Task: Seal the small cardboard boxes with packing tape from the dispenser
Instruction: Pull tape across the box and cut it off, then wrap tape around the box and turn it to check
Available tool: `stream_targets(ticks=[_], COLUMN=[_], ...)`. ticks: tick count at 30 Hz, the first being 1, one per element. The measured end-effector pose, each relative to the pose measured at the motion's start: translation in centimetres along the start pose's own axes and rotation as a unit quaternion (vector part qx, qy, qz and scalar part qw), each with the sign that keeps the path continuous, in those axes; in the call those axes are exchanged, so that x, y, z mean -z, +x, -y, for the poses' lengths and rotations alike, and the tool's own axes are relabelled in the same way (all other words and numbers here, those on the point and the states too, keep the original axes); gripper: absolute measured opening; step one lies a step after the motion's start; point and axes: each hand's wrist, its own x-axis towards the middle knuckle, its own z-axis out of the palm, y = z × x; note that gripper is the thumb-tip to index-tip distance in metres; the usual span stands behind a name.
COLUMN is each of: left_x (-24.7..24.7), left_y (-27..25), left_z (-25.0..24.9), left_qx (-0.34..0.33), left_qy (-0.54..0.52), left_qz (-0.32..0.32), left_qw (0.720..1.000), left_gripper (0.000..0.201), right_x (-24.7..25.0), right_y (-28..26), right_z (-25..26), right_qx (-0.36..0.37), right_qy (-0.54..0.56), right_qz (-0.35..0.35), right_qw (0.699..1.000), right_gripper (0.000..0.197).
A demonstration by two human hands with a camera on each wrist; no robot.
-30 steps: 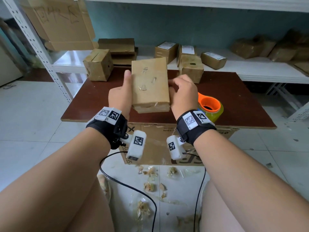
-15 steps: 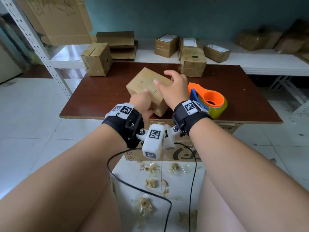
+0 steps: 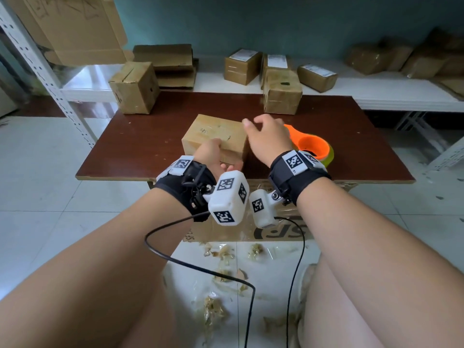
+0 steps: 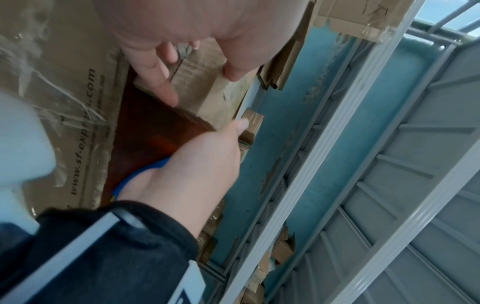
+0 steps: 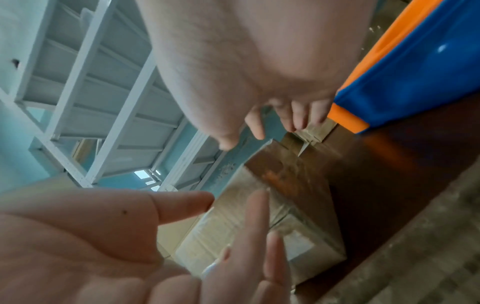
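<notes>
My left hand (image 3: 213, 156) rests with loose fingers on the near end of the box (image 3: 216, 135) on the bench (image 3: 140, 146), while my right hand (image 3: 267, 139), empty and apparently relaxed, hovers nearer the dispenser (image 3: 312, 146) just right of it.

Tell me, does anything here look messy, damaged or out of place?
Yes. Crumpled scraps of used clear tape litter the white tiled floor below the dark brown wooden table. The small cardboard box near the hands sits askew to the table edge. The orange and blue tape dispenser looks normal.
</notes>
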Motion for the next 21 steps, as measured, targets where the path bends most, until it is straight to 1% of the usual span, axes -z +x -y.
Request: stream_targets(ticks=[1,2,3,5,6,7,8,10,11,12,13,15,17,19,21], left_x=[0.0,0.0,0.1,0.3,0.3,0.2,0.2,0.4,0.5,0.6,0.7,0.9,0.8,0.6,0.4], left_y=[-0.1,0.0,0.1,0.2,0.0,0.4,0.0,-0.3,-0.2,-0.3,-0.4,-0.4,-0.9,-1.3,-1.7], left_z=[0.2,0.6,1.1,1.6,1.8,1.9,1.9,2.0,2.0,2.0,1.9,2.0,1.9,1.8,1.6], left_qx=[0.0,-0.009,-0.013,-0.028,-0.039,-0.066,-0.09,-0.161,-0.196,-0.221,-0.236,-0.245,-0.24,-0.239,-0.232], left_qy=[0.007,0.012,0.017,0.048,0.073,0.11,0.147,0.211,0.235,0.259,0.274,0.283,0.275,0.267,0.253], left_qz=[-0.007,-0.027,-0.033,-0.024,-0.011,-0.002,0.007,0.002,0.003,0.008,0.017,0.037,0.053,0.07,0.099], left_qw=[1.0,1.0,0.999,0.998,0.997,0.992,0.985,0.964,0.952,0.94,0.932,0.927,0.929,0.931,0.934], left_gripper=[0.029,0.033,0.036,0.041,0.04,0.036,0.03,0.02,0.021,0.025,0.026,0.02,0.012,0.01,0.013], right_x=[0.6,1.0,1.4,1.9,1.9,2.1,2.1,2.2,2.3,2.4,2.6,3.2,4.2,5.1,6.1], right_y=[-0.1,-0.1,-0.1,-0.1,0.0,0.0,0.2,0.6,0.7,0.8,0.7,0.8,0.9,0.8,0.2], right_z=[-0.4,-1.0,-1.7,-3.3,-4.1,-4.8,-5.4,-6.3,-6.5,-6.8,-6.9,-7.3,-7.5,-7.2,-6.2], right_qx=[-0.02,-0.048,-0.081,-0.136,-0.153,-0.162,-0.165,-0.17,-0.168,-0.157,-0.141,-0.117,-0.111,-0.111,-0.095], right_qy=[-0.045,-0.089,-0.123,-0.162,-0.169,-0.172,-0.172,-0.164,-0.169,-0.181,-0.187,-0.176,-0.148,-0.087,-0.01], right_qz=[-0.053,-0.087,-0.096,-0.059,-0.033,-0.014,-0.009,-0.024,-0.026,-0.019,-0.008,0.019,0.025,0.011,-0.008], right_qw=[0.997,0.991,0.985,0.975,0.973,0.972,0.971,0.971,0.971,0.971,0.972,0.977,0.982,0.99,0.995], right_gripper=[0.056,0.06,0.068,0.09,0.096,0.097,0.094,0.085,0.077,0.065,0.055,0.052,0.049,0.046,0.041])
